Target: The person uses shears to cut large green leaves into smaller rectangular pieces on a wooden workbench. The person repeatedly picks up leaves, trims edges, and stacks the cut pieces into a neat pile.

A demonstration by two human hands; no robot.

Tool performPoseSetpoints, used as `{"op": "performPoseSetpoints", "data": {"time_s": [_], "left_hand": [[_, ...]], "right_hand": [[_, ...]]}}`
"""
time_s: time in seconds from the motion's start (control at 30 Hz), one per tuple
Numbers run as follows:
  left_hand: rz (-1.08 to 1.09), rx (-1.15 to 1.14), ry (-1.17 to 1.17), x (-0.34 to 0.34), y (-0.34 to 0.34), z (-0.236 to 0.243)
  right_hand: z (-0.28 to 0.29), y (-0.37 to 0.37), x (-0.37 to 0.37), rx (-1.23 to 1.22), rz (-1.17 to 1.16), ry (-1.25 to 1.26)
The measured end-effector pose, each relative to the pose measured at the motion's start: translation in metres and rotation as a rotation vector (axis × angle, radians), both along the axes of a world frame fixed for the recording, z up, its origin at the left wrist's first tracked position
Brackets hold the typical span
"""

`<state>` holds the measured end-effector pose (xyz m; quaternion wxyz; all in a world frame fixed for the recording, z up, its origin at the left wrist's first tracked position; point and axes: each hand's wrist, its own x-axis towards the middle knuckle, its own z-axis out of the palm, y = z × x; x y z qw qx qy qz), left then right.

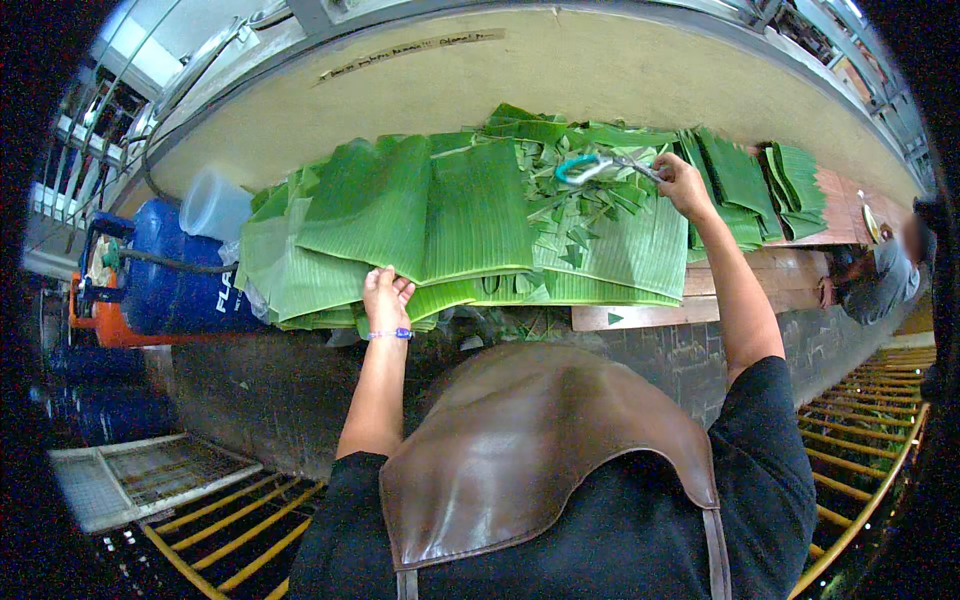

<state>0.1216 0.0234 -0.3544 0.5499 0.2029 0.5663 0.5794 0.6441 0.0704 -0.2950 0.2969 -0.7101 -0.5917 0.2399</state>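
Observation:
My left hand [386, 298] pinches the near edge of a large green banana leaf [475, 210] at the left of the table. The leaf has a fold or overlap down its middle and lies on other leaves. Over the leaf pile, my right hand [682, 186] is closed on a pair of scissors [606, 167]. Their teal handle loop points left, away from my fingers, and the metal part runs toward my hand. Motion blurs them somewhat. Beneath the scissors lie many small cut leaf scraps [575, 215].
Folded banana leaf stacks [795, 190] lie to the right on the wooden table [700, 308]. A blue drum [180, 275] and a translucent bucket [213, 205] stand at the left. Another person [885, 280] is at the far right. Yellow railings [870, 450] flank me; a low wall [560, 80] rises behind the leaves.

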Motion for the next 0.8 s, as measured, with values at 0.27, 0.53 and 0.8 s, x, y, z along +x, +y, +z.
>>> {"op": "performPoseSetpoints", "data": {"time_s": [0.27, 0.53, 0.8], "left_hand": [[-0.564, -0.286, 0.409, 0.012, -0.026, 0.019], [-0.659, 0.895, 1.599, 0.083, -0.007, 0.066], [-0.771, 0.666, 1.814, 0.075, 0.017, 0.039]], "right_hand": [[-0.026, -0.039, -0.037, 0.16, 0.051, 0.817], [0.014, -0.071, -0.091, 0.411, 0.093, 0.873], [0.005, -0.175, -0.131, -0.316, 0.226, 1.106]]}}
